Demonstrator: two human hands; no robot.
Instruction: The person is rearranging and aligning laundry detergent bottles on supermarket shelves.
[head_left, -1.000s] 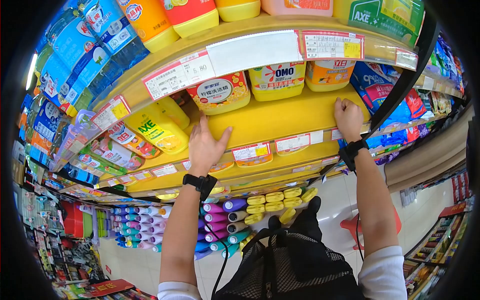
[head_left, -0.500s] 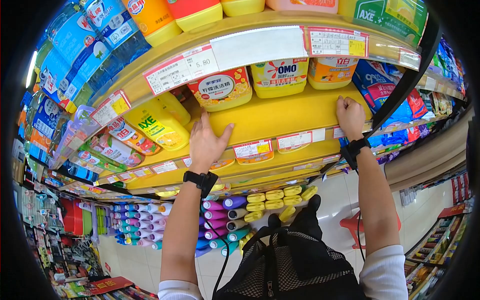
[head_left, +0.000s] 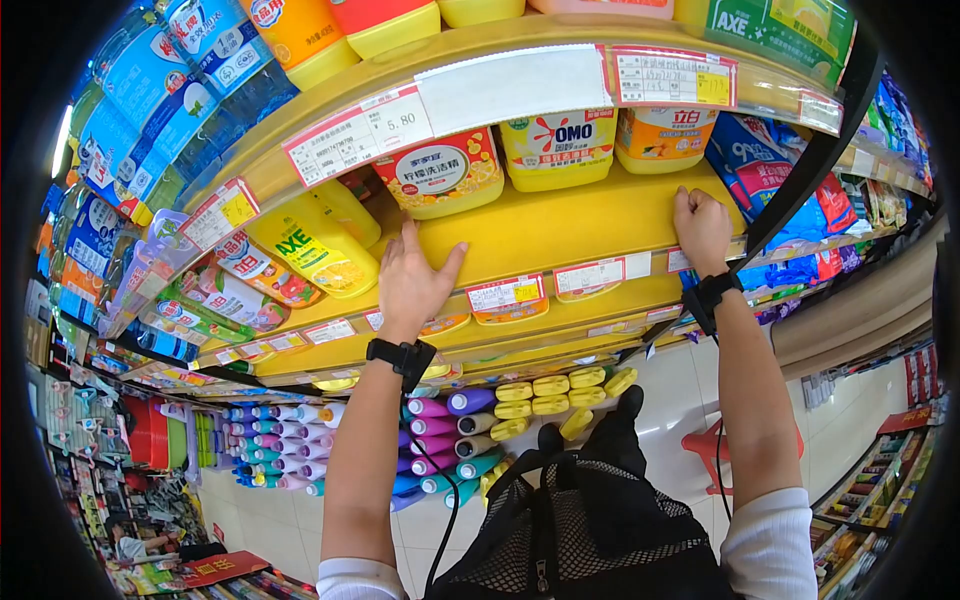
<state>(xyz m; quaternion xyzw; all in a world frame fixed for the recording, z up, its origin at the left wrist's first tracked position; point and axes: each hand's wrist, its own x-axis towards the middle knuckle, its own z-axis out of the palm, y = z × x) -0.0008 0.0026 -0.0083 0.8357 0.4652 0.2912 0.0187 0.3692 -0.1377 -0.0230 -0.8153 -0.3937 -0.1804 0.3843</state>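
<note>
My left hand (head_left: 414, 282) rests at the front of a yellow shelf (head_left: 590, 224), fingers spread and nothing in them. Its fingertips are just below a lemon dish-soap jug (head_left: 440, 176) with a red label. To the left of that hand leans a yellow AXE bottle (head_left: 318, 248). Curled into a fist, my right hand (head_left: 704, 232) lies on the right end of the same shelf, with nothing showing in it. Behind the shelf's middle stand a yellow OMO jug (head_left: 560, 150) and an orange-labelled jug (head_left: 664, 140). Blue-and-pink bags (head_left: 785, 190) are right of the fist.
An upper shelf edge with price tags (head_left: 405, 118) runs above my hands. Large blue bottles (head_left: 160, 90) stand at upper left. Below, rows of bottles (head_left: 435, 440) and yellow packs (head_left: 550, 404) sit on the floor, near a red stool (head_left: 705, 450). A person (head_left: 140, 546) is at lower left.
Both hands have stayed practically where they were, and the shelf goods are unmoved. At the lower left, the person shows more clearly.
</note>
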